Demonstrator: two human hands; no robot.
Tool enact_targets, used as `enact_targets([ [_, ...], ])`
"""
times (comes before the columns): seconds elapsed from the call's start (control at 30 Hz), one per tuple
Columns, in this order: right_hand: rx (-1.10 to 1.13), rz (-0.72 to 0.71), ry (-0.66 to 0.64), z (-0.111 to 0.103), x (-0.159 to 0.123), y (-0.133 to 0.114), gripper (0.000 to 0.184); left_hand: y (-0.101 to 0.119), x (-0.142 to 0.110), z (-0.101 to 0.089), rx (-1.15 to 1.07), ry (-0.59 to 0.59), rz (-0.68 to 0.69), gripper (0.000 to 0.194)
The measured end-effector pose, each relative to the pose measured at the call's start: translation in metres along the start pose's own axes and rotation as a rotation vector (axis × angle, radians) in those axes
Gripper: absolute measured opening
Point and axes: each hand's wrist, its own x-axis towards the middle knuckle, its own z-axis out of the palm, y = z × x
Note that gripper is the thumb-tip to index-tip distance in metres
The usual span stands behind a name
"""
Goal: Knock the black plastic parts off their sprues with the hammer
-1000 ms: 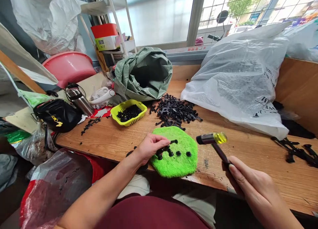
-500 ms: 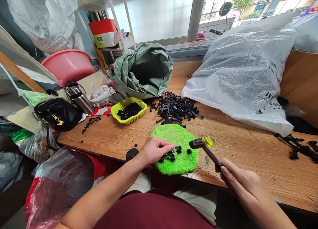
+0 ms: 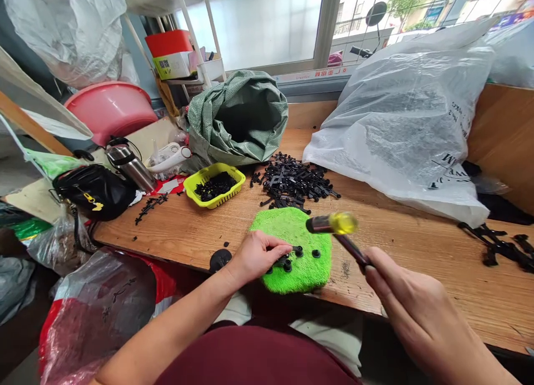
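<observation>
My right hand point(image 3: 403, 287) is wrapped round the dark handle of a hammer point(image 3: 331, 223), which has one black face and one yellow face. The hammer head hangs over the right part of a bright green cloth point(image 3: 283, 223) and is slightly blurred. On the cloth, my left hand point(image 3: 256, 254) pinches a small black plastic part point(image 3: 297, 250) between thumb and fingers. Part of that piece is hidden by the fingers. Close by lie a round black piece point(image 3: 316, 253) and another black plastic piece point(image 3: 287, 266).
Behind the cloth is a pile of black plastic parts point(image 3: 292, 179). A yellow basket point(image 3: 189, 190) with black bits stands to its left. A green woven sack point(image 3: 200, 118) opens behind, and a large white plastic bag point(image 3: 400, 129) rests at right. Black sprues point(image 3: 496, 246) lie far right.
My right hand has raised the hammer slightly, its head shifting a little up and left. My left hand keeps its pinch on the black part. The whole view has shifted slightly.
</observation>
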Motion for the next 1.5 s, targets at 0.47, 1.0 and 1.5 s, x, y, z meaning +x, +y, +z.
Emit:
enact_targets([
  [0.47, 0.291, 0.355, -0.103, 0.014, -0.017, 0.01, 0.026, 0.008, -0.005, -0.01, -0.233, -0.026, -0.14, 0.027],
  [1.0, 1.077, 0.677, 0.095, 0.04, -0.04, 0.034, 0.043, 0.039, 0.036, 0.014, -0.93, 0.101, -0.339, 0.027],
  [1.5, 0.984, 0.631, 0.079, 0.039, -0.038, 0.035, 0.043, 0.032, 0.045, 0.031, -0.907, 0.011, -0.338, 0.022],
])
